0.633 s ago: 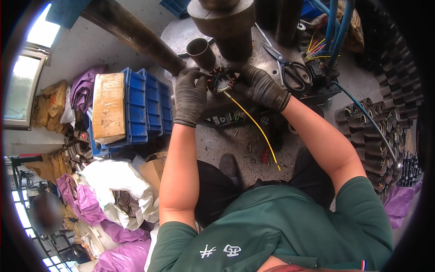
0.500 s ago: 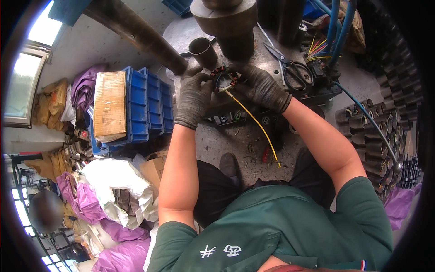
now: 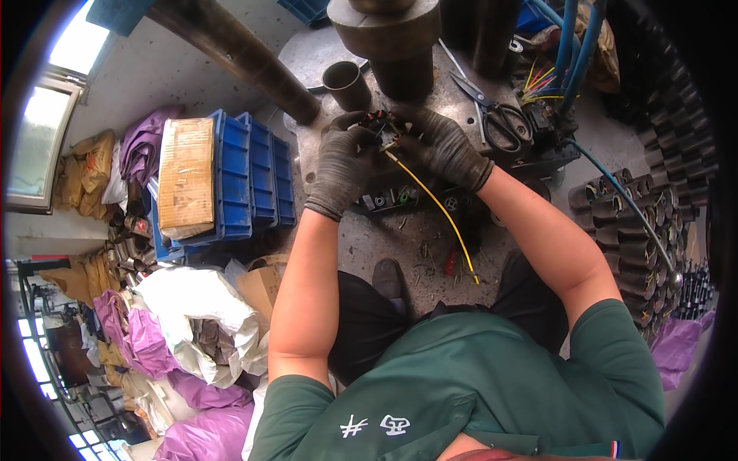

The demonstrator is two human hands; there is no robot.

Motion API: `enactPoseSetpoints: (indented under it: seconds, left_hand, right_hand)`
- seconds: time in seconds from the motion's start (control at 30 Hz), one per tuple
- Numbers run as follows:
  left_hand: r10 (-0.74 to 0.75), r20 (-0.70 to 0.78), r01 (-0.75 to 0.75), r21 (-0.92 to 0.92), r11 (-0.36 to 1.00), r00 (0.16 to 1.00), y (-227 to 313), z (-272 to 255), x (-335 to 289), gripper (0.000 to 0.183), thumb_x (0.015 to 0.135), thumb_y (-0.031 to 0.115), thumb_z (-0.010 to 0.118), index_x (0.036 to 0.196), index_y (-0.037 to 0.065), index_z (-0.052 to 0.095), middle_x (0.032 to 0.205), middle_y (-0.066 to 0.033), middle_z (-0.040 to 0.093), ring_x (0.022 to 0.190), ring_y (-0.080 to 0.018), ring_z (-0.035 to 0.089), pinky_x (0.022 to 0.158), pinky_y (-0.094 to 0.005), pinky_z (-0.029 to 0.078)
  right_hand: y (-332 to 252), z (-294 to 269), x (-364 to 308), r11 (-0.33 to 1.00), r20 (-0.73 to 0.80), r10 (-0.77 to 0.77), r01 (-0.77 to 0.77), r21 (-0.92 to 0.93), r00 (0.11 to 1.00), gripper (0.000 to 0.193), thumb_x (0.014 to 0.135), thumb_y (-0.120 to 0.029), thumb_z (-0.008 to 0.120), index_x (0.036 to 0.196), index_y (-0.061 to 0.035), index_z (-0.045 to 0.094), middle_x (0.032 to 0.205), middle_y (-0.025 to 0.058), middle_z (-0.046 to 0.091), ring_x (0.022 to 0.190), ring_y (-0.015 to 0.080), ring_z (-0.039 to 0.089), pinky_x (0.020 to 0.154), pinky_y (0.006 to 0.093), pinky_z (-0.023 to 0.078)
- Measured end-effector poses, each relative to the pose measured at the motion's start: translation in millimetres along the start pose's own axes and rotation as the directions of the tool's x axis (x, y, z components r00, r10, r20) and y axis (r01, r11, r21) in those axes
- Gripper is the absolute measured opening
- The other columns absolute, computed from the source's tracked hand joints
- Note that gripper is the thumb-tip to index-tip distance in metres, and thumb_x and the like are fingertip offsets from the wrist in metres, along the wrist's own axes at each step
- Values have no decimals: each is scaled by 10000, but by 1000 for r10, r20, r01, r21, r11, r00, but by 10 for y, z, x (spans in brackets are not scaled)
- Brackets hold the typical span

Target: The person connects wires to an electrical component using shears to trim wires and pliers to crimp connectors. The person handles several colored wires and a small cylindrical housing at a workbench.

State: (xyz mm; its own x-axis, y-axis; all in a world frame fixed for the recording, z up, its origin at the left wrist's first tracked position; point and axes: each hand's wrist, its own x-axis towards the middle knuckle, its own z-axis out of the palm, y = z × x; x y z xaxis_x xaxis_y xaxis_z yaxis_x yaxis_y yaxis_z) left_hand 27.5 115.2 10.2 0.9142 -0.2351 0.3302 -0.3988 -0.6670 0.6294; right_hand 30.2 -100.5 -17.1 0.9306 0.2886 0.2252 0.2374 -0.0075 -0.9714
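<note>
A small ring-shaped wound part, like a motor stator with red and dark coils point(image 3: 380, 118), is held between my two gloved hands over the near edge of the metal worktable. A yellow wire point(image 3: 433, 198) hangs from it toward the floor. Grey-gloved, my left hand point(image 3: 340, 163) closes on the ring's left side with thumb and fingers. On the other side my right hand point(image 3: 447, 146), gloved alike, grips the ring; its fingertips are partly hidden. Just beyond my left hand stands an open metal sleeve point(image 3: 347, 86). Black-handled scissors point(image 3: 505, 127) lie right of my right hand.
A heavy metal press column point(image 3: 401, 69) rises behind the hands. Blue crates point(image 3: 232, 180) with a cardboard box point(image 3: 187, 178) stand at the left, near white and purple sacks point(image 3: 201, 311). Blue hoses point(image 3: 573, 58) hang at the right, by stacked metal tubes point(image 3: 626, 230).
My left hand has shifted slightly right, closer to my right hand. The ring has tilted, so less of its opening shows, and the yellow wire has moved slightly with it.
</note>
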Motion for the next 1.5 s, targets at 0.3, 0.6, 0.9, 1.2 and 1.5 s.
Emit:
enactPoseSetpoints:
  seconds: [0.3, 0.6, 0.9, 1.2, 1.5]
  left_hand:
    - [-152, -9, 149, -129, 980, 988, 177, 27, 30, 300, 844, -63, 702, 1131, 24, 701, 1150, -148, 688, 1066, -287, 671, 954, -344, 542]
    - [96, -163, -83, 85, 993, 982, 298, 284, 6, 325, 779, 36, 770, 1100, 57, 719, 1289, -166, 631, 1195, -363, 594, 1037, -434, 504]
    - [0, -166, 38, 230, 972, 986, 380, 393, 14, 262, 778, 178, 766, 1031, 112, 768, 1241, -96, 677, 1157, -371, 586, 964, -464, 516]
    - [105, -115, -93, 101, 991, 988, 254, 332, 57, 244, 781, 102, 809, 1020, 76, 767, 1235, -118, 688, 1176, -332, 633, 987, -413, 553]
    - [-30, 3, 30, 9, 999, 1000, 12, 49, 88, 311, 756, 81, 800, 1064, 125, 792, 1301, -99, 676, 1239, -295, 608, 1051, -382, 526]
  right_hand:
    - [-41, 8, 40, 994, -7, -78, 78, -81, 997, 563, 898, -24, 767, 1427, -50, 577, 1304, 102, 676, 1166, 166, 631, 1000, 334, 534]
    - [-210, -114, 110, 943, 49, -42, 56, -328, 998, 510, 860, 0, 749, 1353, 2, 616, 1186, 107, 739, 1081, 152, 676, 967, 323, 558]
    - [-167, -89, 53, 967, -97, -211, 193, -168, 973, 368, 859, 27, 725, 1222, -21, 683, 1079, 106, 749, 980, 181, 707, 857, 330, 577]
    - [-799, -172, 53, 893, -280, -447, 439, -94, 849, 368, 907, 88, 716, 1243, -52, 664, 1036, 30, 740, 977, 107, 683, 887, 277, 557]
    - [-644, -592, -550, 985, 2, 167, -167, 40, 986, 317, 948, -35, 710, 1263, -67, 690, 1036, 45, 734, 909, 103, 661, 841, 284, 557]
